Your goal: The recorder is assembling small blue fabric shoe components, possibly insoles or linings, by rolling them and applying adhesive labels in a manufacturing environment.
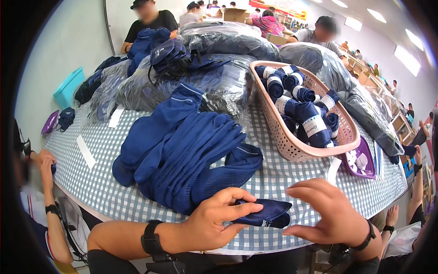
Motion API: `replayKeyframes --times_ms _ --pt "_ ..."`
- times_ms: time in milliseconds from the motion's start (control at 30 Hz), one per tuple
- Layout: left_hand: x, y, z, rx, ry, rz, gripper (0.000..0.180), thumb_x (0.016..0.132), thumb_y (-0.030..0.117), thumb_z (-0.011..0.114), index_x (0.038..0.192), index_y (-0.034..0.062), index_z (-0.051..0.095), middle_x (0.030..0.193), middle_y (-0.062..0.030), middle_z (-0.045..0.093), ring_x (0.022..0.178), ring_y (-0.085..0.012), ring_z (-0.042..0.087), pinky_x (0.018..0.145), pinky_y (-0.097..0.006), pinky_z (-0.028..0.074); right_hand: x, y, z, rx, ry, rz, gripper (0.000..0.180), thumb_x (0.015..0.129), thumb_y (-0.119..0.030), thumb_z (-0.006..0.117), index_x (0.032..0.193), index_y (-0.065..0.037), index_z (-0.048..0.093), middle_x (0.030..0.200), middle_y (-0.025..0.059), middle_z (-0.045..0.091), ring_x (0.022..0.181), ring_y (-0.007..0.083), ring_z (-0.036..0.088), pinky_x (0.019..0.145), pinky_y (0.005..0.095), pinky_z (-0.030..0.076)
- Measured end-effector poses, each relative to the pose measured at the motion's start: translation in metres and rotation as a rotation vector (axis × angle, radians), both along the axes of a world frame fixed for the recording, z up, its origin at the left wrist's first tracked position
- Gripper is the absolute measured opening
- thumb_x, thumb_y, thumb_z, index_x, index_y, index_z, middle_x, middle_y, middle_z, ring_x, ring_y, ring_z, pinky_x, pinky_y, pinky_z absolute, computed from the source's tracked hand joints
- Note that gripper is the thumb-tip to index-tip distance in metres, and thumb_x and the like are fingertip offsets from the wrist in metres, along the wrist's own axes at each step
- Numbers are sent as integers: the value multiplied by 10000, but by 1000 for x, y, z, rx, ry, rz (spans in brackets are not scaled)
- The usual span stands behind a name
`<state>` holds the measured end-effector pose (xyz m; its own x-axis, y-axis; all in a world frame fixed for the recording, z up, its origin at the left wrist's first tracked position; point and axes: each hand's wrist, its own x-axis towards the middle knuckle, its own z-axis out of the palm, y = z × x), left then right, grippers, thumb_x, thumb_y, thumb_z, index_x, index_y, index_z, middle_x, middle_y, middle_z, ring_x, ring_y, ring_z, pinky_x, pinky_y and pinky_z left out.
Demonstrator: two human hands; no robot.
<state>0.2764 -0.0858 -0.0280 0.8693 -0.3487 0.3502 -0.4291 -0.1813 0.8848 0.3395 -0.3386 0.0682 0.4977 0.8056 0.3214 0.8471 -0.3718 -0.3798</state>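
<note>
Near the table's front edge, my left hand (226,212) grips a small folded navy cloth piece (273,213) between thumb and fingers. The cloth is smooth, dark and slightly shiny, with a little white print on its lower side. My right hand (331,212) is just right of it, fingers and thumb curved apart in a C shape, holding nothing. Beyond my left hand lies a heap of blue garments (182,146), bunched in long folds with thin pale trim. What kind of article the folded cloth is, I cannot tell.
A pink basket (292,153) of rolled navy bundles with white paper bands stands at right, beside a purple tray (365,155). Plastic-wrapped garment bales (228,39) line the back. White paper strips (86,151) lie on the checked tablecloth (105,178). Other people work around the table.
</note>
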Motion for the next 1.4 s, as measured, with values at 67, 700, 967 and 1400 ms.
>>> replayKeyframes --times_ms 67,700,967,1400 --pt "1 -2 3 11 -44 -9 511 754 -154 692 1228 34 681 1265 -147 530 1077 -227 628 919 -309 535 7 10 -14 -35 164 96 498 802 -261 823 1169 10 622 1035 172 664 922 350 665 778 412 540" --pt "-4 0 17 405 -429 59 589 697 296 883 1205 70 688 1201 -155 544 1064 -305 544 927 -413 441 41 12 -37 21 480 -249 329 792 -155 790 1042 23 672 826 180 689 718 277 681 631 363 525" --pt "-2 -2 9 489 -396 98 399 740 167 820 1109 50 724 1169 -131 646 1048 -310 619 919 -414 495 8 4 -44 70 -185 -187 397 736 -220 841 1030 -25 660 957 138 626 767 305 644 643 374 528" --pt "-8 -5 3 604 -613 48 230 780 135 704 983 34 739 1012 -91 729 860 -214 693 693 -310 565 -37 15 -63 -48 -393 -1 351 643 -157 809 960 -45 710 980 73 630 802 221 600 651 307 500"
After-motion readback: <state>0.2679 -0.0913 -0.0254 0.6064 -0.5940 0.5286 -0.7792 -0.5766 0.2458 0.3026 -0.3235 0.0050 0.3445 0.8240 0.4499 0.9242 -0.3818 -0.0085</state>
